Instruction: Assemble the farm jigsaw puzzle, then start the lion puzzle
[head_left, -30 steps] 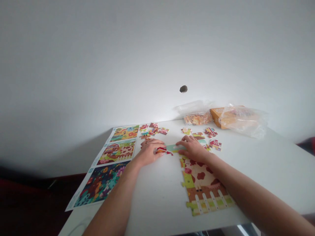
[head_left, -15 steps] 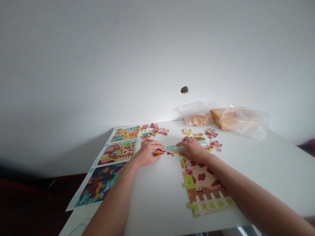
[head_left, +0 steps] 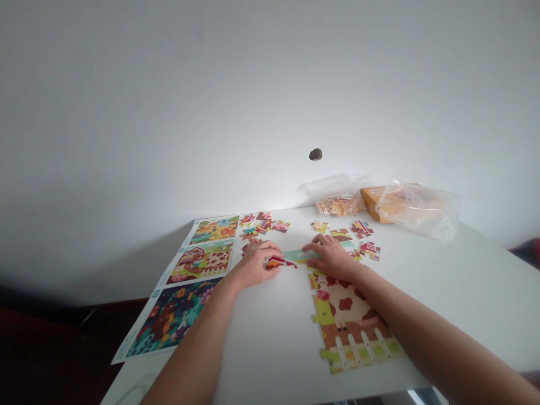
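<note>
My left hand [head_left: 253, 263] rests on the white table [head_left: 274, 337], fingers curled round a red puzzle piece [head_left: 275, 262]. My right hand [head_left: 332, 256] lies flat with fingers pressed on a pale green puzzle strip [head_left: 296, 255]; the red piece meets that strip's left end. Below my right hand lies the partly built puzzle [head_left: 350, 323] with a brown-spotted cow and a white fence. Loose pieces lie beyond both hands, one group at the left [head_left: 262, 223] and another at the right [head_left: 358, 233].
A picture sheet [head_left: 192, 275] with three coloured scenes lies along the table's left edge. At the back right stand an orange box [head_left: 375, 201] under a clear plastic bag [head_left: 415, 208] and a second bag of pieces [head_left: 337, 202]. A white wall rises behind.
My left hand slid the red piece slightly left and then back right against the green strip. My right hand stayed in place.
</note>
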Tool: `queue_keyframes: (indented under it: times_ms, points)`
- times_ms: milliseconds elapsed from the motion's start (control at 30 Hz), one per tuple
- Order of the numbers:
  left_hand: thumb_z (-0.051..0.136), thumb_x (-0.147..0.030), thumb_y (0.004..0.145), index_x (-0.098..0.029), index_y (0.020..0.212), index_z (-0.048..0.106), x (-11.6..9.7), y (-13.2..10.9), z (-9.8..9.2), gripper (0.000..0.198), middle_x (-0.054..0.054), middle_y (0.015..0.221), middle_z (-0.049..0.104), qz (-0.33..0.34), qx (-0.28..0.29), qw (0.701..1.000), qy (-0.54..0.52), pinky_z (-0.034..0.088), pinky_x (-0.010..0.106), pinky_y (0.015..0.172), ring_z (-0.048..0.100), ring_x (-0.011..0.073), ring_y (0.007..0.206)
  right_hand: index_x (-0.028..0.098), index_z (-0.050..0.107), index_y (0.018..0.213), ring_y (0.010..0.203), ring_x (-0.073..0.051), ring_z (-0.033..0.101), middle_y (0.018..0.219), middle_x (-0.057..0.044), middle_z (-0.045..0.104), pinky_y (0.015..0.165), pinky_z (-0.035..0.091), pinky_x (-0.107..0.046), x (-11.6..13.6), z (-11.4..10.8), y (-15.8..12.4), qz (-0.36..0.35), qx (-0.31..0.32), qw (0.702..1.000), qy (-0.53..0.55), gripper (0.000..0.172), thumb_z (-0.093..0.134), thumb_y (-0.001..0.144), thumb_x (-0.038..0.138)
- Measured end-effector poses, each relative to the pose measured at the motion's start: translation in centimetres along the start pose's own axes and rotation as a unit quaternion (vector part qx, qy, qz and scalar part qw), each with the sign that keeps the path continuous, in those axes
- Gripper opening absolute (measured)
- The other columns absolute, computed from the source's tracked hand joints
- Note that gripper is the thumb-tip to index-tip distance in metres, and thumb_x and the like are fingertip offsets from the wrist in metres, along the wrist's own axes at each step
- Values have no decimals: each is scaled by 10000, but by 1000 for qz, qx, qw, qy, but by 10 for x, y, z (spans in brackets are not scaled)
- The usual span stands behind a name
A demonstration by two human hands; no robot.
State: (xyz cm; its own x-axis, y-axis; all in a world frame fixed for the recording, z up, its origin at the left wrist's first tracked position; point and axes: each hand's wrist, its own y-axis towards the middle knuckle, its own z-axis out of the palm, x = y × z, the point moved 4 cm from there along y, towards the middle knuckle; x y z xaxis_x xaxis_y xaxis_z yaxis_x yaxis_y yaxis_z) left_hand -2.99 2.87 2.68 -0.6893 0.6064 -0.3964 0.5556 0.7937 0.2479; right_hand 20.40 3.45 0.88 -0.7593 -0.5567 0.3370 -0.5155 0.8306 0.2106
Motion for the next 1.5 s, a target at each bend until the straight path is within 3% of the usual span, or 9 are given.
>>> queue_keyframes:
  times_ms: [100, 267, 533, 733, 867, 1267, 1333, 1400, 1500]
  points:
    - [694, -277, 777, -296, 937, 744, -2, 1, 0, 169, 9, 1136, 665, 0, 5, 1000, -5, 392, 371, 1035, 609, 209, 1077, 293, 643, 1225, 1032, -235, 536, 1152, -85, 547, 962, 410, -398, 0, 0, 0, -2, 0, 1000, 0, 341, 630, 893, 372]
    - [727, -292, 755, -276, 1022, 719, -4, 2, -2, 267, 17, 1143, 683, -3, -4, 1000, -31, 397, 359, 1032, 609, 214, 1090, 294, 645, 1222, 1037, -236, 536, 1151, -86, 547, 961, 410, -395, 0, -1, 0, -2, 0, 1000, -2, 338, 623, 897, 380]
    - [716, -308, 757, -282, 865, 744, -1, 1, -1, 114, 10, 1141, 678, -3, 8, 1000, -4, 359, 413, 1057, 604, 223, 1069, 299, 642, 1230, 1044, -240, 536, 1161, -88, 545, 960, 409, -400, 0, -3, -1, 0, 6, 1000, -1, 338, 616, 901, 373]
    - [663, -224, 776, -273, 1019, 733, -12, 2, -10, 258, 22, 1148, 681, 27, -40, 999, 7, 369, 397, 1041, 586, 221, 1083, 293, 639, 1236, 1041, -238, 534, 1163, -88, 544, 955, 410, -392, 1, -3, -1, 1, 8, 1000, 1, 347, 618, 899, 370]
    - [591, -164, 798, -291, 882, 764, -16, 3, -9, 231, 0, 1069, 710, 41, -11, 999, 21, 381, 409, 997, 596, 212, 1014, 294, 639, 1237, 1040, -235, 534, 1160, -85, 544, 959, 406, -391, 0, -2, -1, -2, 4, 1000, 1, 349, 625, 895, 366]
    - [631, -179, 784, -302, 907, 770, -11, 3, -3, 223, 2, 1101, 710, 14, -3, 1000, 13, 364, 431, 1032, 607, 226, 1035, 277, 670, 1191, 1030, -228, 569, 1134, -84, 592, 944, 421, -356, 1, -6, 0, -14, -6, 1000, 14, 334, 646, 872, 374]
    - [632, -180, 788, -303, 920, 770, -11, 2, -3, 227, 5, 1115, 706, 15, -1, 1000, 8, 369, 425, 1028, 604, 225, 1044, 246, 696, 1130, 984, -214, 593, 1081, -81, 630, 905, 436, -326, -14, -16, 0, 20, -33, 999, 28, 290, 604, 894, 387]
    - [627, -175, 793, -303, 927, 770, -10, 3, -2, 234, 5, 1122, 703, 16, -3, 1000, 4, 372, 420, 1025, 602, 221, 1050, 200, 706, 1068, 934, -211, 607, 1024, -93, 660, 874, 441, -324, -43, -36, -5, 135, -122, 983, 6, 297, 488, 948, 363]
    - [625, -167, 801, -313, 928, 771, -9, 4, -1, 242, -6, 1129, 704, 16, -6, 1000, 5, 370, 419, 1024, 589, 220, 1076, 157, 669, 1142, 1085, -303, 562, 1124, -164, 638, 932, 406, -412, -90, -64, -22, 330, -218, 913, -103, 371, 497, 918, 398]
